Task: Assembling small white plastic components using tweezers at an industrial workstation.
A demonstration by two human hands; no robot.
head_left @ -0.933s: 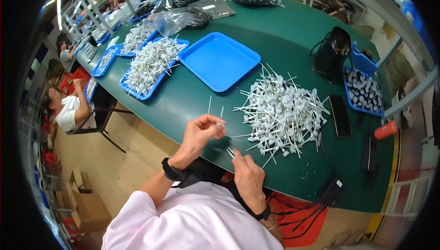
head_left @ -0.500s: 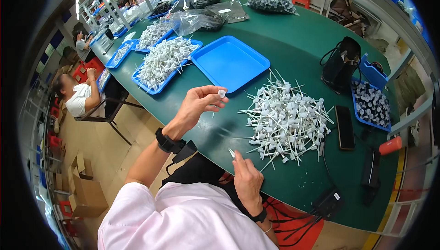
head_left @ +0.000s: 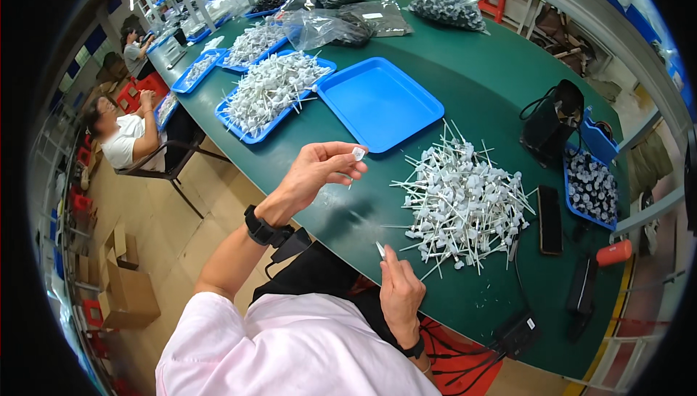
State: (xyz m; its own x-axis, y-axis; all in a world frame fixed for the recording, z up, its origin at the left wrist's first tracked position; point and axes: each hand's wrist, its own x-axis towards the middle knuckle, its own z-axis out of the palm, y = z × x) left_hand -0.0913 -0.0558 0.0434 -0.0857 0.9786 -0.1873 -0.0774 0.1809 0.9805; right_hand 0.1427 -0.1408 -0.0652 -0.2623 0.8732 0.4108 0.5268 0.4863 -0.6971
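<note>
My left hand [head_left: 314, 172] is raised over the table's near edge, pinching a small white plastic piece [head_left: 359, 153] between thumb and fingertips. A thin stem seems to hang below the fingers. Lower and to the right, my right hand [head_left: 401, 294] is closed around what looks like tweezers [head_left: 380, 250]; only the pointed, pale tip shows beyond the fingers. Right of both hands lies a loose heap of white plastic pieces with thin stems [head_left: 465, 203]. A blue tray [head_left: 385, 102] with its bare bottom showing sits just beyond my left hand.
Blue trays of similar white pieces [head_left: 274, 91] stand at the far left. Clear bags of dark parts [head_left: 449, 10] lie farther back. On the right are a phone [head_left: 549, 220], a black bag [head_left: 553, 120] and a tray of dark parts [head_left: 592, 185]. Co-workers sit left and far.
The view has turned slightly, so the table's contents sit farther right in the picture. Both hands keep their grips; the tool in my right hand points a little more upright.
</note>
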